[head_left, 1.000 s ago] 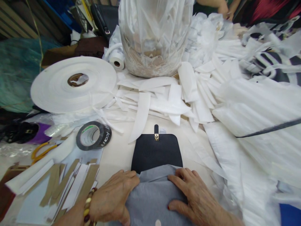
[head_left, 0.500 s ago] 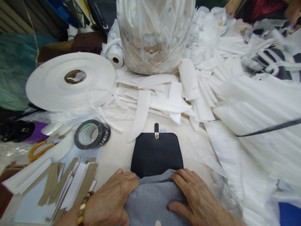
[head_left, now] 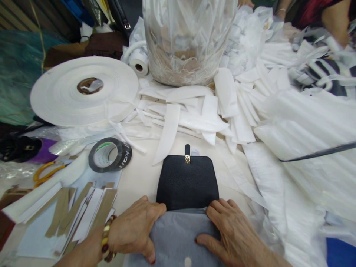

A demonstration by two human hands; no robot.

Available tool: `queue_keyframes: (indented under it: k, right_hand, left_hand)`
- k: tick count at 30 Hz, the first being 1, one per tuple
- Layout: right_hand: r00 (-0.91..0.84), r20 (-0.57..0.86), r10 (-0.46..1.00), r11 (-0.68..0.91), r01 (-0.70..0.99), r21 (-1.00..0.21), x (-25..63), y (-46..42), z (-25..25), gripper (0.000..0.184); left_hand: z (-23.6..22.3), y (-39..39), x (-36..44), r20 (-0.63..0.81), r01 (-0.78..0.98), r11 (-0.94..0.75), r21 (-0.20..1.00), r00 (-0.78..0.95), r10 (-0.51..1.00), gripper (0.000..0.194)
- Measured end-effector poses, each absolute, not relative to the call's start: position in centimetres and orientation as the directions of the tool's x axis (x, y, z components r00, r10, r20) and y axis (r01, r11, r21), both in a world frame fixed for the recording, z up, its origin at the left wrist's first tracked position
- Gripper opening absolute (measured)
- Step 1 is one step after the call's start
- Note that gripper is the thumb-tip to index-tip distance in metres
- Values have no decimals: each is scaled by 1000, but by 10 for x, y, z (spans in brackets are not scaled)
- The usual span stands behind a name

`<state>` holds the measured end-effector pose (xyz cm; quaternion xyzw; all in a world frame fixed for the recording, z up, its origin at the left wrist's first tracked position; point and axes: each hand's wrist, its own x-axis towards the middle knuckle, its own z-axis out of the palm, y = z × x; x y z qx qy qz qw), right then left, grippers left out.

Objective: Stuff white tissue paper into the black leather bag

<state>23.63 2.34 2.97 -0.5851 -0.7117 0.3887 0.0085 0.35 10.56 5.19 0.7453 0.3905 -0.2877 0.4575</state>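
Note:
A black leather handbag (head_left: pixel 187 181) lies flat in front of me, with a narrow strap tab and gold clasp at its far edge. Its near part is under a thin, translucent cover (head_left: pixel 180 233) that looks grey over the black and has a small pale round spot. My left hand (head_left: pixel 133 226), with a beaded bracelet at the wrist, grips the cover's left edge, fingers curled at its far corner. On the opposite corner, my right hand (head_left: pixel 233 230) has its fingers bent over the edge and its thumb on top. The handbag's near end is hidden.
Left are a large white roll (head_left: pixel 61 92), black tape (head_left: pixel 109 155), yellow-handled scissors (head_left: pixel 46 172) and card strips (head_left: pixel 80 211). White foam pieces (head_left: pixel 191 120) and a big clear bag (head_left: pixel 189 48) lie beyond. Wrapped white bundles (head_left: pixel 311 126) stand right. Another person's arm (head_left: pixel 336 22) shows at the back.
The cover's far edge, rumpled before, now lies straighter and flatter across the handbag. My left hand has turned slightly, its thumb now showing. The other person's arms have moved further into view.

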Motion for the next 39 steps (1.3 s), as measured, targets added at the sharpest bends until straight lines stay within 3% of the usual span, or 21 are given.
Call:
queue_keyframes:
  k: [7,10,14,19,25,29,32,36,39]
  right_hand:
    - [-287,-480,829,-20,842,-538,236,27,28,36]
    - [-276,-367,888,33,836,-548,237,22,29,31]
    - [-263,-182,948,159,881,-446,232,7,30,26]
    - [-257,-119,959,202,915,-349,227,-11,24,24]
    - [-169,-57,984,123,877,-465,238,-8,1,43]
    - [-139,-74,988,82,857,-509,238,-5,-5,40]
    - [-107,-55,993,64,860,-506,235,-6,-5,41]
    - [-108,-61,992,67,882,-467,233,-7,-6,43]
    - [-109,-44,993,81,903,-422,234,-12,-14,46]
  left_hand:
    - [48,109,-2,-776,833,-223,507,553,302,39]
    - [52,109,1,-781,839,-263,476,541,311,36]
    - [54,108,5,-789,840,-268,472,538,296,36]
    - [52,103,5,-812,859,-224,460,509,285,34]
    - [41,105,5,-819,857,-219,466,512,258,39]
    - [36,106,3,-790,842,-241,483,538,296,49]
    - [40,104,2,-789,844,-311,438,526,317,74]
    - [53,94,8,-767,819,-497,286,507,393,103]
    - [53,77,16,-555,642,-736,214,700,449,83]
